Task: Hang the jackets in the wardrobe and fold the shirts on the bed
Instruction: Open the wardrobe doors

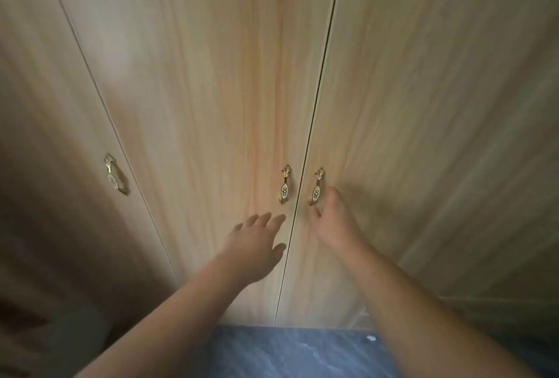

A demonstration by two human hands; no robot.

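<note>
Far-left door handle point(116, 175) untouched. Left hand point(257, 244), fingers spread wide and holding nothing, reaches toward the left centre handle point(284, 188). Right hand point(331, 220) curls beside the right centre handle point(316, 187); grip unclear. Wardrobe point(211, 75) closed; jackets, shirts unseen, probably behind.

Both my bare forearms reach up and forward, converging. My left hand point(255, 246) is spread flat, palm away from me, fingers straight and slightly fanned, thumb out to the right. My right hand point(332, 220) is higher, just beside the left, with its fingers curled inward and its thumb pointing left; whether they grip anything I cannot tell.
</note>
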